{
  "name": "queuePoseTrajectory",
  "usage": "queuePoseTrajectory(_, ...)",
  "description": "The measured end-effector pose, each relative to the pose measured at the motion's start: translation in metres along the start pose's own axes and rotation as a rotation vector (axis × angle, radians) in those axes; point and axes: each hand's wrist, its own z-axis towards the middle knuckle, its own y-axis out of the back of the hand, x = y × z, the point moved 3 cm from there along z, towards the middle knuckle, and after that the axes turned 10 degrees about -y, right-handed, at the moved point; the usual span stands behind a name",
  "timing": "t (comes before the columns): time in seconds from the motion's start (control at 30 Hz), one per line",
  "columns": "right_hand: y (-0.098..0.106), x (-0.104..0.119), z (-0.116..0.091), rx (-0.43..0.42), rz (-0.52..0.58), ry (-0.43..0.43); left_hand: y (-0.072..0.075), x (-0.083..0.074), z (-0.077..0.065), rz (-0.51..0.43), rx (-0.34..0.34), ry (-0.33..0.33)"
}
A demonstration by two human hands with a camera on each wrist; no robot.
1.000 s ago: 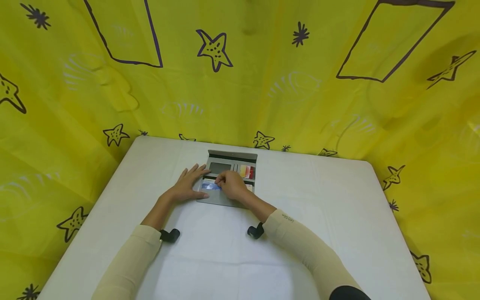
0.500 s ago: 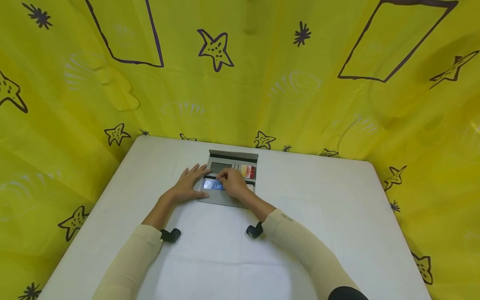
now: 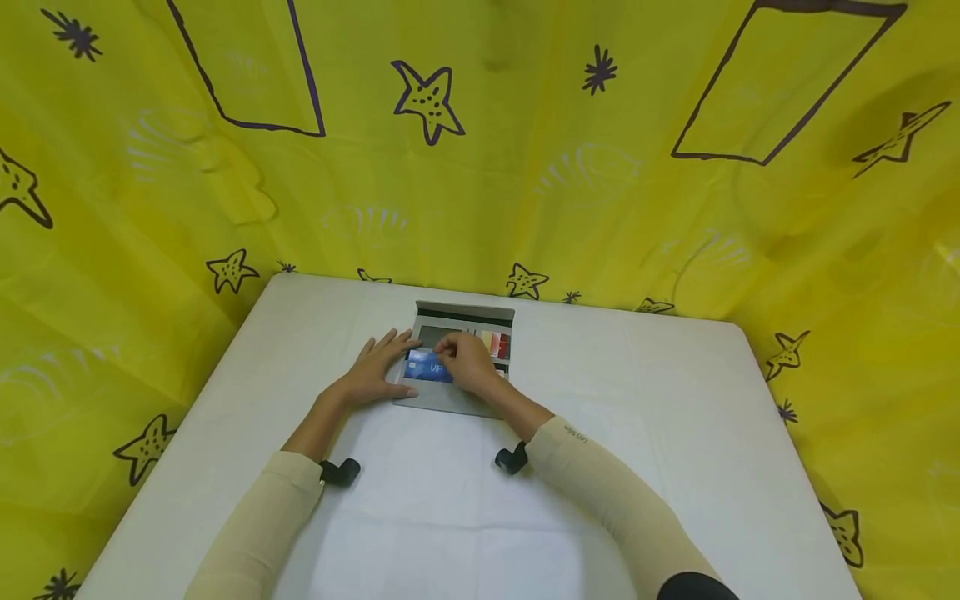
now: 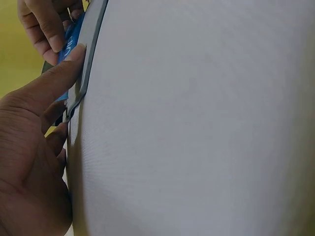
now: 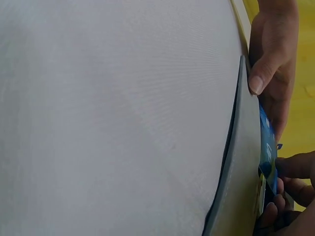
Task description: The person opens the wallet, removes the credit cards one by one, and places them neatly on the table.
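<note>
A grey wallet point(image 3: 442, 401) lies unfolded on the table, with its far flap raised. My left hand point(image 3: 372, 372) rests along the wallet's left side, fingers spread and thumb on the near left part. Between thumb and fingertips, my right hand point(image 3: 469, 367) pinches the upper edge of a blue card point(image 3: 426, 367) marked "VIP". The card stands partly out of a slot in the near half; the right wrist view shows the blue card point(image 5: 267, 145) tilted off the grey leather. Red and yellow cards point(image 3: 496, 343) sit in the far right slots. My right hand hides the wallet's middle.
White cloth covers the table point(image 3: 637, 442) around the wallet. Behind and at both sides hangs a yellow curtain point(image 3: 480, 183) with drawn starfish. Black wrist cameras point(image 3: 341, 472) sit at both wrists, close above the cloth.
The blue card has slid up out of its slot in my right hand's pinch, so more of its face and the "VIP" lettering shows. My left hand has stayed in place.
</note>
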Motion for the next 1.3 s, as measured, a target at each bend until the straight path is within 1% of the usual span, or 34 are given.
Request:
queuePoseTrajectory(0.2, -0.0002, -0.0025, -0.0006, -0.007, -0.047, 0.054, -0.0003, 0.0016, 0.0001, 0.001, 0.004, -0.010)
queuePoseTrajectory(0.37, 0.0000, -0.0033, -0.0015, -0.013, -0.077, 0.038, 0.0001, 0.0006, 0.0004, 0.001, -0.006, -0.012)
queuePoseTrajectory(0.5, 0.0001, -0.0020, -0.0023, -0.010, -0.079, 0.020, -0.0001, -0.0001, 0.0006, 0.002, 0.003, -0.005)
queuePoseTrajectory(0.67, 0.0009, 0.0018, -0.0026, -0.019, -0.075, 0.014, 0.0000, -0.0014, 0.0006, 0.001, -0.003, -0.004)
queuePoseTrajectory(0.9, 0.0016, 0.0027, -0.0022, -0.009, -0.049, 0.010, -0.0018, 0.0007, 0.0008, 0.001, 0.011, 0.006)
queuePoseTrajectory(1.13, 0.0038, 0.0004, 0.0016, 0.017, -0.023, 0.025, -0.0012, -0.0011, 0.0000, 0.001, -0.008, -0.004)
queuePoseTrajectory(1.23, 0.0059, 0.0005, 0.0027, 0.025, 0.018, 0.018, -0.0013, -0.0013, 0.0001, 0.002, -0.007, -0.001)
queuePoseTrajectory(1.3, 0.0075, 0.0006, 0.0032, 0.028, 0.052, 0.011, -0.0009, -0.0011, 0.0001, -0.001, 0.003, 0.013)
